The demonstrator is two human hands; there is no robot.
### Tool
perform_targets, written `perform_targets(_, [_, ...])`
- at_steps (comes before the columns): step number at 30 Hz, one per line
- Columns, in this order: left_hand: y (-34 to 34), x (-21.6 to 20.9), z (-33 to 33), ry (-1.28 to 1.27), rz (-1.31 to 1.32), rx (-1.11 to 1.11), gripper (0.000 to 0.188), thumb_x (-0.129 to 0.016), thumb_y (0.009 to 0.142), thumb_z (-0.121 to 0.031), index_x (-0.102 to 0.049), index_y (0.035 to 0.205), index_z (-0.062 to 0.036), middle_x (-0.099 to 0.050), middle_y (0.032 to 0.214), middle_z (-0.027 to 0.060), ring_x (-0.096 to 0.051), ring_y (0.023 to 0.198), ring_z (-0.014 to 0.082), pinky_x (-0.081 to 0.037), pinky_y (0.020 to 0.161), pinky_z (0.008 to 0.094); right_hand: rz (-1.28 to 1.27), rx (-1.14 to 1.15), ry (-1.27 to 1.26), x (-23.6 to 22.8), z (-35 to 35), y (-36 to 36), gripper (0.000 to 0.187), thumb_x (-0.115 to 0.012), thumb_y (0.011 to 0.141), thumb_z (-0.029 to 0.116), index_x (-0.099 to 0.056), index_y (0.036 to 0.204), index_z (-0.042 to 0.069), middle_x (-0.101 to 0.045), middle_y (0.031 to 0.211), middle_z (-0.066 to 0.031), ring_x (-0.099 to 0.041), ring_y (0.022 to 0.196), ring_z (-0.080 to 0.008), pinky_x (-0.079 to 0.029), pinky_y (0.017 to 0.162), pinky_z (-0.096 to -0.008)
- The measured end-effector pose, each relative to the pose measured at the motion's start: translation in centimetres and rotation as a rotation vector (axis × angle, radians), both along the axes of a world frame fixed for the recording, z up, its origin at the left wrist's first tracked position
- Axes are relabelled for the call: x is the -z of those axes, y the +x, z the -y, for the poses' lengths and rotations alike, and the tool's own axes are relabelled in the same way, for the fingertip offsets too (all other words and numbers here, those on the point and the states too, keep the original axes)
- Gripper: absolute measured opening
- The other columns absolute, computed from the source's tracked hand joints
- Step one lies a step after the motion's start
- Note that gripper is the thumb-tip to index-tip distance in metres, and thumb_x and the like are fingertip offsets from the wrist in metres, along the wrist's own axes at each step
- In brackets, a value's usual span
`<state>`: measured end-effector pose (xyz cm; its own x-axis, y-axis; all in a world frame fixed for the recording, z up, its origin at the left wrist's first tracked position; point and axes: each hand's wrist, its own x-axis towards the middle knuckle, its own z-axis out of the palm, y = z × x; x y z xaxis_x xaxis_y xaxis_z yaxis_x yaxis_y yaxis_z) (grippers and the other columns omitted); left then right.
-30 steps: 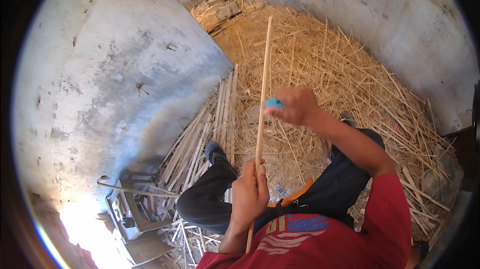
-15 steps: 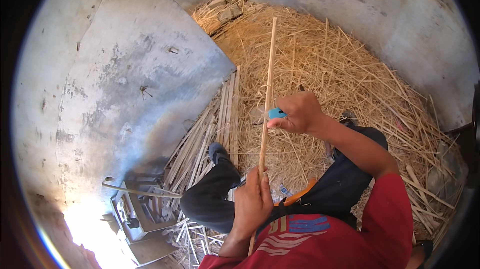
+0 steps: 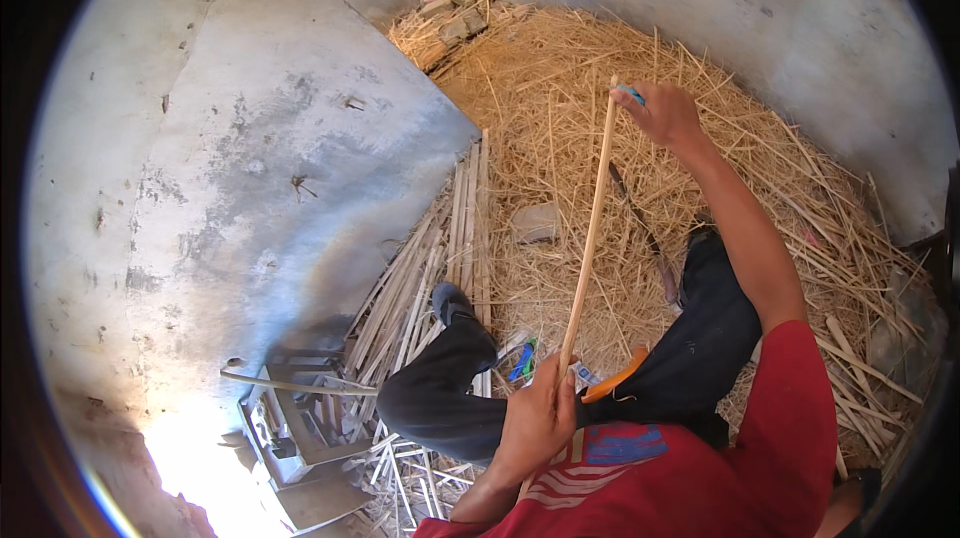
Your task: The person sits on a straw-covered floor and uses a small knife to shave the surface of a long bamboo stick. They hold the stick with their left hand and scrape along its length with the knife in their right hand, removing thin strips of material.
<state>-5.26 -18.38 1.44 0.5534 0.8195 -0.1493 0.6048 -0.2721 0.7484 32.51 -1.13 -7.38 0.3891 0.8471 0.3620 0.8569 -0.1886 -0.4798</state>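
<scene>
the right hand (image 3: pixel 668 114) hides most of a blue tool (image 3: pixel 630 94) (only a sliver shows, its kind unclear). the left hand (image 3: pixel 541 415) covers a stretch of the wooden strip (image 3: pixel 591 238). the lower edge cuts off the red shirt (image 3: pixel 690 478), left sleeve included.

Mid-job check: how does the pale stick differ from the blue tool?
The stick is pale tan; the tool is blue where it shows. The stick is long and thin; the tool's visible part is short. The left hand grips the stick; the right hand holds the tool. Both are hand-held.
</scene>
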Motion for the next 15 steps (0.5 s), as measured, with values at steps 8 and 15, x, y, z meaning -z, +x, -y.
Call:
perform_targets(8, [-2.6, 2.0, -4.6, -0.353, 0.360, -0.297, 0.037, -0.047, 0.100, -0.018, -0.051, 0.133, -0.0013, -0.051, 0.064, -0.0016, -0.041, 0.050, 0.0042, -0.032, 0.047, 0.0213, -0.020, -0.398, 0.187, -1.1, 6.2, -12.1, 0.068, -0.048, 0.081, 0.076, -0.059, 0.065, 0.011, -0.053, 0.051, -0.0055, -0.055, 0.045, -0.0242, -0.041, 0.042, -0.0374])
perform_targets(15, [-1.0, 1.0, -5.6, -0.490, 0.470, -0.295, 0.041, -0.044, 0.102, -0.020, -0.047, 0.138, -0.0012, -0.043, 0.061, -0.0048, -0.036, 0.051, 0.0013, -0.027, 0.047, 0.0183, 0.069, -0.655, 0.271, -2.8, 8.2, -17.2, 0.059, -0.057, 0.080, 0.070, -0.055, 0.062, 0.014, -0.052, 0.050, -0.0054, -0.057, 0.044, -0.0243, -0.042, 0.040, -0.0360])
